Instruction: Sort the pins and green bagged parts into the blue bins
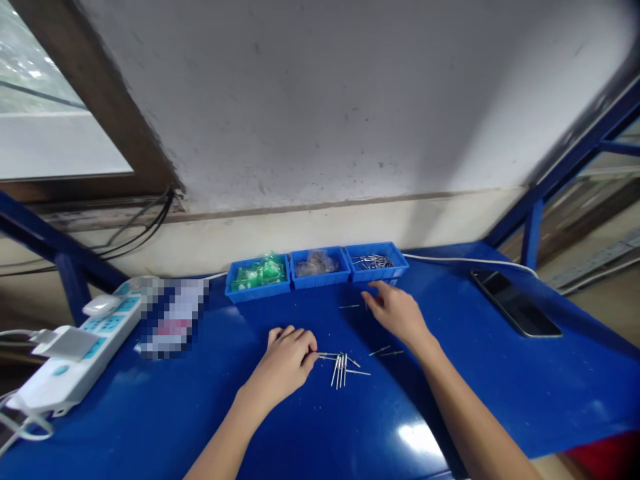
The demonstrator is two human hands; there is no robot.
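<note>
My left hand (290, 357) rests on the blue table with its thumb and forefinger pinched at the ends of thin silver blind rivets (327, 357). Beside those fingertips, several more blind rivets (341, 371) lie in a small cluster, some side by side and some crosswise. My right hand (397, 310) hovers farther back, fingertips drawn together; a small thin shape shows at them, too unclear to name. Near it lie a single rivet (349, 307) and two loose rivets (391, 353). More silver pieces fill the right blue bin (379, 273), just beyond that hand.
The middle bin (323, 280) holds brownish pieces in clear plastic; the left bin (259, 292) holds green bags. A white power strip (75, 360) with plugs and a blurred packet (173, 320) lie at left. A phone (515, 303) lies at right. A wall stands behind.
</note>
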